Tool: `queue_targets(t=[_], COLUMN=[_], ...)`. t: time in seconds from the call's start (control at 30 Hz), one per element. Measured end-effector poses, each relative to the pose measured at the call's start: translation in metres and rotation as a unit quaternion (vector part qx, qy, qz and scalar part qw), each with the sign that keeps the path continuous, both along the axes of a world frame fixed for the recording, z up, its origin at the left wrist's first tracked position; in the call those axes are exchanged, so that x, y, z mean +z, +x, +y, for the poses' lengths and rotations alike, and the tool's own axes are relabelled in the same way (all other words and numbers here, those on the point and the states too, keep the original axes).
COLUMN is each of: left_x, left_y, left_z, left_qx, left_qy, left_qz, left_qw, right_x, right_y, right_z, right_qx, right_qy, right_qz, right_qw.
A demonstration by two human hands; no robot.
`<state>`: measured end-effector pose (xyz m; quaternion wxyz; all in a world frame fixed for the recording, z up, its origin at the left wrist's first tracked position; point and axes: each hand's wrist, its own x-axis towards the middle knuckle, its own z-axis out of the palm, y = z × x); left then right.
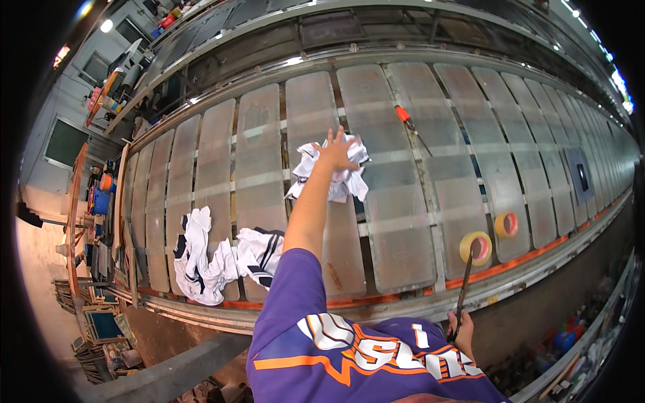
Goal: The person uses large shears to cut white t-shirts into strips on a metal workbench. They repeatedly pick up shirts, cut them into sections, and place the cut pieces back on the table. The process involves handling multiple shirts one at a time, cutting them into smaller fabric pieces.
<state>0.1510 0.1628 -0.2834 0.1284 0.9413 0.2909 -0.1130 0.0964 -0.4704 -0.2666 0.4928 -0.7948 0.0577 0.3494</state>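
My left hand [335, 154] reaches far forward, palm down with fingers spread, resting on a crumpled bundle of white cloth [346, 186]. Nearer on the left lies another heap of white cloth [216, 258] with dark navy stripes, possibly garments. Down at my right side, my right hand [462, 331] is closed around a long, thin dark tool [464, 289]. Its far end overlaps a yellow tape roll [468, 249] in the view; whether they touch I cannot tell. Its exact kind is unclear.
A long table of grey rectangular panels [402, 221] runs left to right. On it are a second tape roll [506, 225], an orange-handled tool [403, 115] and a dark flat square [580, 174]. An orange strip lines the near metal rail [524, 277]. Frames [104, 326] stand at lower left.
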Motion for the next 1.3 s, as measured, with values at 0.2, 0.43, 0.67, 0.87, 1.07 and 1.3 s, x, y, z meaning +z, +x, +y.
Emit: queue_targets(t=[0.2, 0.43, 0.67, 0.87, 1.07, 1.3], left_x=[-0.021, -0.065, -0.040, -0.006, -0.029, 0.028], left_y=[-0.021, -0.133, -0.072, -0.021, -0.029, -0.004], left_z=[0.047, 0.027, -0.051, -0.035, -0.042, -0.097], left_qx=[-0.057, 0.127, 0.071, 0.014, 0.017, 0.168], left_qy=[-0.055, -0.010, 0.002, -0.018, 0.052, -0.261], left_qz=[0.016, -0.130, -0.107, 0.039, -0.099, -0.396], left_qw=[0.997, 0.983, 0.992, 0.999, 0.994, 0.864], right_x=[-0.017, -0.008, 0.003, 0.001, -0.021, -0.005], right_y=[-0.002, 0.011, 0.022, 0.009, -0.011, -0.010], right_z=[-0.011, 0.003, 0.027, 0.012, -0.010, -0.018], right_qx=[-0.023, 0.060, 0.048, 0.058, 0.076, 0.119], right_qy=[0.016, 0.000, -0.011, -0.037, -0.094, -0.137], right_qz=[0.020, -0.013, -0.023, -0.001, -0.092, -0.138], right_qw=[0.999, 0.998, 0.999, 0.998, 0.988, 0.974])
